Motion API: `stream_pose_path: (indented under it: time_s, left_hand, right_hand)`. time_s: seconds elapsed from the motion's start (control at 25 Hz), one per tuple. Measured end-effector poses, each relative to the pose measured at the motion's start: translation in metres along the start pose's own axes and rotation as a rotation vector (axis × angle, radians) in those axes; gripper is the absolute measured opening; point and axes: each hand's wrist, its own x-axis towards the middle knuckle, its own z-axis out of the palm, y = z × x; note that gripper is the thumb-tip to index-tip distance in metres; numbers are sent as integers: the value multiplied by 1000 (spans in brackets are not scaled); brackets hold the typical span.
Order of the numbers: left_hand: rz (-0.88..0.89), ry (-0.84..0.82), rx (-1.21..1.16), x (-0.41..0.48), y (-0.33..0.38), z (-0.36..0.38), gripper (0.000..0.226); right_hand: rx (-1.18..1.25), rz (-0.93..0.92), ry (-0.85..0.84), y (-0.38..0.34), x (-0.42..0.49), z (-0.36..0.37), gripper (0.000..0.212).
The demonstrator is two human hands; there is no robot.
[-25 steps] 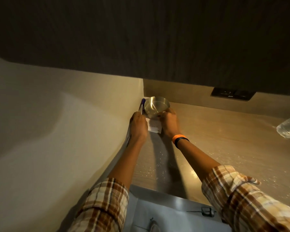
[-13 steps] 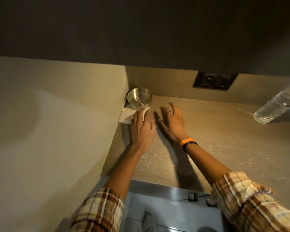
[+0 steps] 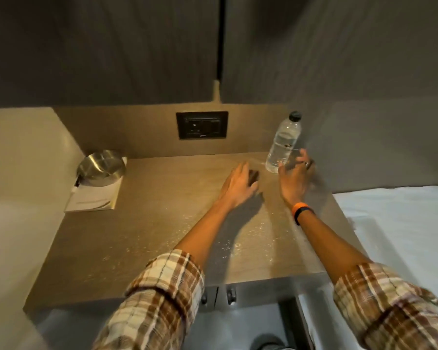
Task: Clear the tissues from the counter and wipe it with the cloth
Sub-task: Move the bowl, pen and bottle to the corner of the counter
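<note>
The brown counter (image 3: 147, 231) is speckled with small white crumbs. In its back left corner a steel bowl (image 3: 102, 168) rests on white paper sheets (image 3: 94, 198). My left hand (image 3: 238, 184) hovers over the middle of the counter, fingers spread, holding nothing. My right hand (image 3: 295, 176), with an orange wristband, is open right beside the base of a clear water bottle (image 3: 285, 142) standing at the back right. Whether its fingers touch the bottle I cannot tell. No cloth is in view.
A black wall socket (image 3: 202, 125) sits on the back wall under dark cabinets. A white bed sheet (image 3: 400, 223) lies to the right of the counter. Drawer handles (image 3: 229, 295) show under the front edge.
Both hands left the bowl and paper in the left corner and swung right across the counter. My view turned right, bringing the upright bottle near my right hand.
</note>
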Motion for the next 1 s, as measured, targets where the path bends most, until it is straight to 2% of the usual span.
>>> stream_pose_path:
  time_s: [0.08,0.2,0.36,0.6,0.8,1.0]
  left_hand:
    - [46,-7,-125,25,28,7,77]
    - [99,49,-282,55,55,7,71]
    - [128,117,-287,59,49,-1,56]
    - [15,285,-344,-18,-39,-57,64]
    - [-207,356,-361,-71,-130,-143,59]
    - [-295,391,-396,-84,-186,-195,51]
  right_hand:
    - [17,39,-128,5,36,-9,69]
    - [97,90,-410,1,67,-8,50]
    - [114,21,-501,-11,63,1,47]
    - [116,-108,-622,-63,-20,61,45]
    - [175,-165,-797,-133,-94,155,48]
    - [189,-138,-789,-179,-128,219,47]
